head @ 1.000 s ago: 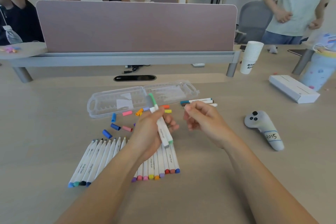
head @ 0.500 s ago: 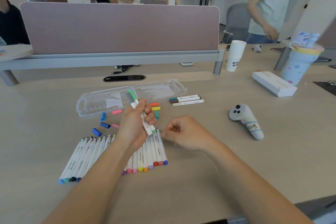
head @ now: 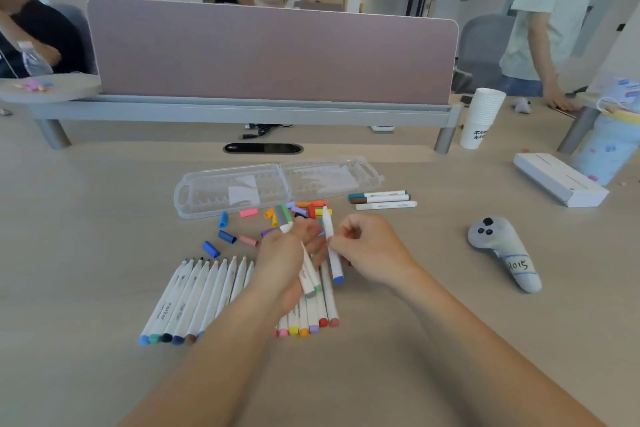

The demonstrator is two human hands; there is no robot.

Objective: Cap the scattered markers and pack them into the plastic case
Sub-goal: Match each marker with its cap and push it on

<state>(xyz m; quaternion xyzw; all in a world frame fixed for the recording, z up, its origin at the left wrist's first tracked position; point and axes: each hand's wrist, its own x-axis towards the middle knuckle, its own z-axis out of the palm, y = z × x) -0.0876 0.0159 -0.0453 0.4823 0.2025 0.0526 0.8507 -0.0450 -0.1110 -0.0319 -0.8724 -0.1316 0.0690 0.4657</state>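
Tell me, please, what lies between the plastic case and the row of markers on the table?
Scattered loose caps, blue, pink, orange and others, lie between the case and the marker row, as the head view shows.

The left hand [head: 282, 263] covers the middle of the marker row [head: 197, 295]. The cap [head: 283, 214] of the marker [head: 309, 276] it holds is blurred. Print on the paper cups [head: 482, 114] is unreadably small.

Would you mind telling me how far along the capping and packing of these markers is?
Early. Done: three capped markers lie right of the plastic case. In hand: the left hand grips a green marker, capped; the right hand pinches a blue-ended marker, apparently uncapped. Left: a row of uncapped markers and loose caps on the table; the open case holds no markers.
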